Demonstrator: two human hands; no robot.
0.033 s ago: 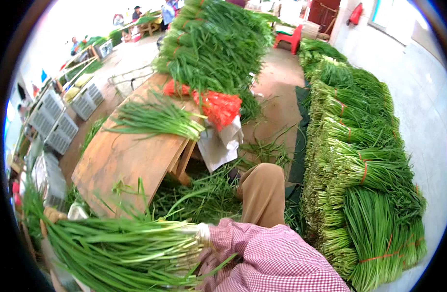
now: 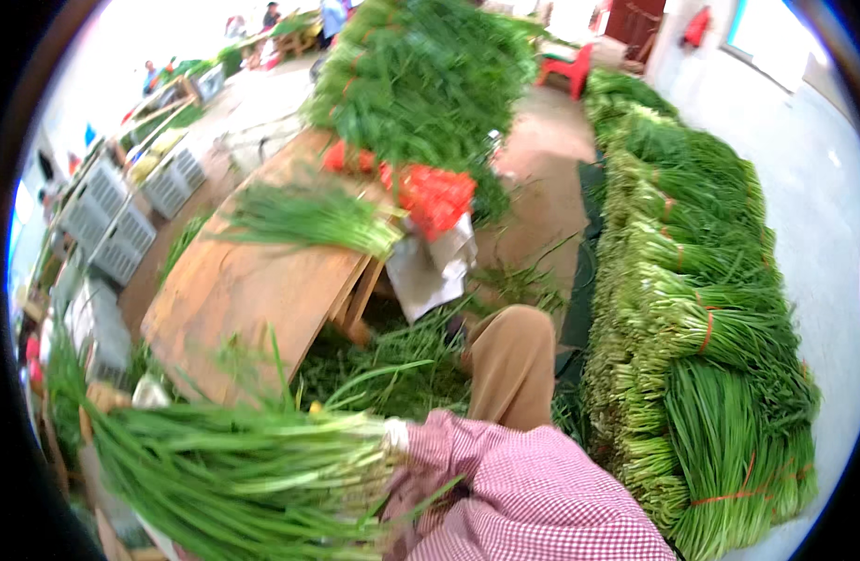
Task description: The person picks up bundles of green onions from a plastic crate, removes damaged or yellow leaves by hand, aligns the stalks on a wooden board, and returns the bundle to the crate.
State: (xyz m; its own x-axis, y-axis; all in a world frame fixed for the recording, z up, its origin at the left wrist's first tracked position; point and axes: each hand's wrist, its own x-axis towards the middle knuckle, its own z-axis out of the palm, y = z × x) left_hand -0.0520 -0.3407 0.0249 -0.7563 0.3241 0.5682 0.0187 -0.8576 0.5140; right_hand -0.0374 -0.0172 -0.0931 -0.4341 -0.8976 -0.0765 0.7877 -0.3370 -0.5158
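A big loose bunch of garlic chives (image 2: 233, 467) spreads across the lower left, leaves to the left and pale cut ends to the right. My right arm, in a red-and-white checked sleeve (image 2: 542, 477), reaches left to those cut ends. A white cuff or glove edge (image 2: 396, 434) shows at its wrist. The chives hide my right hand (image 2: 392, 447) and its fingers. By the bunch's upper edge is a small yellow spot (image 2: 316, 408), too blurred to name. My left hand is out of sight. Ahead, a smaller bunch of chives (image 2: 313, 220) lies on a wooden board table (image 2: 224, 290).
A tall heap of chives (image 2: 420, 84) stands at the table's far end, beside red netting (image 2: 434, 198). Banded bundles (image 2: 720, 393) are stacked along the right wall. Cut leaves litter the floor near my brown-trousered knee (image 2: 514, 365). Grey crates (image 2: 121, 245) and a red chair (image 2: 570, 70) stand farther off.
The whole view has shifted slightly, with the table and stack a little to the right. The bunch at lower left sits slightly higher and looks more blurred. The yellow spot now shows.
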